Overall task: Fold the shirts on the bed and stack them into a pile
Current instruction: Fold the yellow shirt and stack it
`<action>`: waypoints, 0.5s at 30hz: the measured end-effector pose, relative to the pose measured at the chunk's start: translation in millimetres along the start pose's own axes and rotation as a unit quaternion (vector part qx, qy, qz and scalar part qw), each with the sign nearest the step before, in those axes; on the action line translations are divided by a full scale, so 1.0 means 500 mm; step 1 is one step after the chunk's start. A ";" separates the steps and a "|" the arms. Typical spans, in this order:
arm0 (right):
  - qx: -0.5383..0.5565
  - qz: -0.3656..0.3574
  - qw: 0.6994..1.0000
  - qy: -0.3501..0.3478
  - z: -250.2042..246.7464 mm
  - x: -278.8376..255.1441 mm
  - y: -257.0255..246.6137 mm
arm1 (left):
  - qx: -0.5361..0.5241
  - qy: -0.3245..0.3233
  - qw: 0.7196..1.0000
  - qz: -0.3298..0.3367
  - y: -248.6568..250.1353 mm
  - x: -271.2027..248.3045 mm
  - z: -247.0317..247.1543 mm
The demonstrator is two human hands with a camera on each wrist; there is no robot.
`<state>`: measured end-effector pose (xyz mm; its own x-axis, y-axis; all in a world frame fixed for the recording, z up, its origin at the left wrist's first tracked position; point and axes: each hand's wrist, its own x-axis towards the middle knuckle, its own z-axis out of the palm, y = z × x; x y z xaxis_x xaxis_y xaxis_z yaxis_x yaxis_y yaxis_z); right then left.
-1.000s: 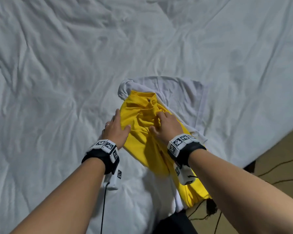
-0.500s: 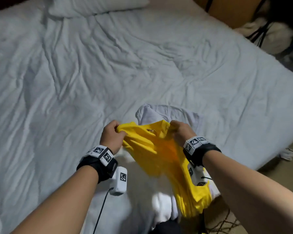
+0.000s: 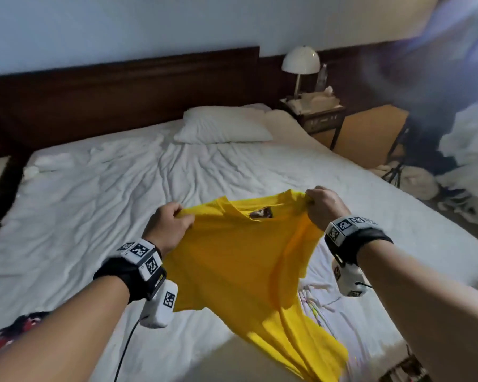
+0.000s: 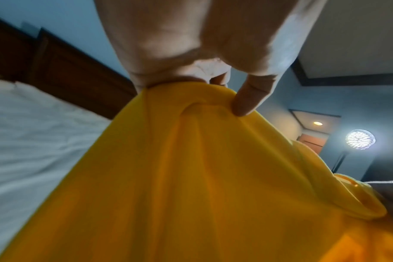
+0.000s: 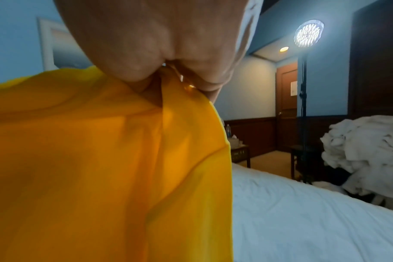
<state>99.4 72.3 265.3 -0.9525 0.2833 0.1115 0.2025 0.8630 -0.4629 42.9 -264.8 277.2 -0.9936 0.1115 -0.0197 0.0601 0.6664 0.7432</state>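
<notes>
Shirt, yellow [image 3: 240, 260], held up in the air over the near edge of the bed [image 3: 100, 194], collar w/ label at top, body hanging down twd the person & slightly bunched at the lower right. Bed: white rumpled sheet, dark wood headboard [image 3: 122, 89] behind, white pillow [image 3: 221, 125] near the head. White garment [image 3: 323, 301] lies on the sheet under the shirt's right side. Nightstand [image 3: 315, 117] w/ white dome lamp [image 3: 300, 62] beside the bed. Left hand [image 3: 169, 227] grip: fingers curled, pinching the left shoulder. Right hand [image 3: 324, 206] grip: fingers curled tight on the right shoulder by the collar.
</notes>
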 end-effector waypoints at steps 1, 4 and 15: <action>-0.005 -0.016 1.000 0.012 -0.017 0.000 -0.027 | 0.020 0.020 1.000 0.012 0.007 -0.008 -0.036; -0.038 -0.051 0.997 0.049 -0.065 0.006 -0.098 | 0.078 0.090 0.992 0.044 0.028 -0.033 -0.133; -0.079 -0.239 0.965 0.080 -0.201 0.058 -0.350 | 0.195 0.332 0.922 0.046 0.077 -0.108 -0.414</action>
<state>59.1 -28.3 437.8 -0.9009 -0.1123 0.4192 -0.2065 0.9605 -0.1863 78.9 -397.7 445.5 -0.8151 -0.2091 0.5403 0.0481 0.9049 0.4228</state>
